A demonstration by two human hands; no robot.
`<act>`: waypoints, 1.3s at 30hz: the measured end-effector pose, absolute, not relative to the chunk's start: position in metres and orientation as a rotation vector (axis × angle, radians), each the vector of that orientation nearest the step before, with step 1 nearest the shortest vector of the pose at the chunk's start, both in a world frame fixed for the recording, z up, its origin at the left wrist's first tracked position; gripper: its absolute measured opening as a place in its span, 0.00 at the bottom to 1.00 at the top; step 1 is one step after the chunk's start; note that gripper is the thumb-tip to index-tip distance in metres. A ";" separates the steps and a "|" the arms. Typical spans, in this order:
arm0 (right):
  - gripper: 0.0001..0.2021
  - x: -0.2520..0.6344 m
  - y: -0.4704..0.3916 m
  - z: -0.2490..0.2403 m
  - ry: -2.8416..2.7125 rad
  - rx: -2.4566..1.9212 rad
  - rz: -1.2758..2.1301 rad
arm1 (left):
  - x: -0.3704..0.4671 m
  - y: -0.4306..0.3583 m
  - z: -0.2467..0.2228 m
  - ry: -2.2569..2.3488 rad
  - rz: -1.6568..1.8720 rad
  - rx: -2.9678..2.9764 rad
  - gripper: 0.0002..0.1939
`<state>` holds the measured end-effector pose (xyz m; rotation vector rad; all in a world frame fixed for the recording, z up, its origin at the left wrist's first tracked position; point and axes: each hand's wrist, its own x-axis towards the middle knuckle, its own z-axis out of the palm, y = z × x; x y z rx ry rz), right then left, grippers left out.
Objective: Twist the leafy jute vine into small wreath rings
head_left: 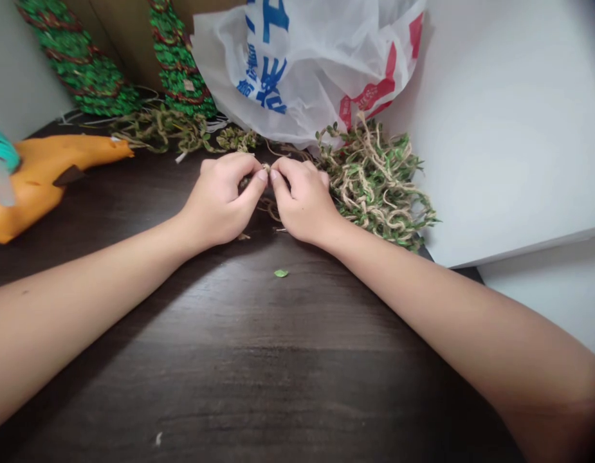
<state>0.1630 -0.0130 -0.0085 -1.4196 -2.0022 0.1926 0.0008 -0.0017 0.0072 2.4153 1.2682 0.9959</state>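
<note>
Left hand [224,196], right hand [304,199] pinched twine [266,168], fingertips nearly closed; leafy heap [379,186] at 3 o'clock. Twine seemed light, soft; best gripped along cord.

Craft workspace [258,360]: tinsel trees [174,64], leafy twine [374,180]

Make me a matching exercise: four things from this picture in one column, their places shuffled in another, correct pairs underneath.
Things
1. Small green leaf-shaped piece
2. Tangled heap of tan twine and green leaves
3. Translucent white plastic bag with blue and red print
4. Tan, twine-like piece

Places
A. Beyond the hands, at the back
B. Pinched at the fingertips of the left hand and right hand
C. On the dark wood-grain tabletop, nearer than the hands
D. Just right of the right hand

Pairs: 1-C, 2-D, 3-A, 4-B
</note>
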 end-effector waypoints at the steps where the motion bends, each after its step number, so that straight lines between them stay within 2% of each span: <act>1: 0.14 0.163 -0.013 -0.009 -2.013 -1.409 0.188 | 0.000 -0.002 0.008 1.264 1.005 2.413 0.16; 5: 0.13 0.163 -0.014 -0.010 -2.055 -1.401 0.185 | -0.001 -0.004 0.008 1.254 1.007 2.391 0.19; 12: 0.10 0.162 -0.016 -0.007 -2.042 -1.379 0.188 | 0.002 -0.004 0.007 1.262 0.971 2.395 0.15; 23: 0.14 0.161 -0.019 -0.004 -2.134 -1.316 0.213 | 0.001 -0.004 0.007 1.291 0.991 2.368 0.16; 35: 0.17 0.168 -0.009 -0.008 -1.821 -1.174 0.210 | 0.004 -0.003 0.006 1.255 0.927 2.388 0.16; 39: 0.13 0.166 -0.012 -0.005 -1.791 -1.168 0.171 | 0.002 -0.003 0.006 1.279 0.976 2.334 0.15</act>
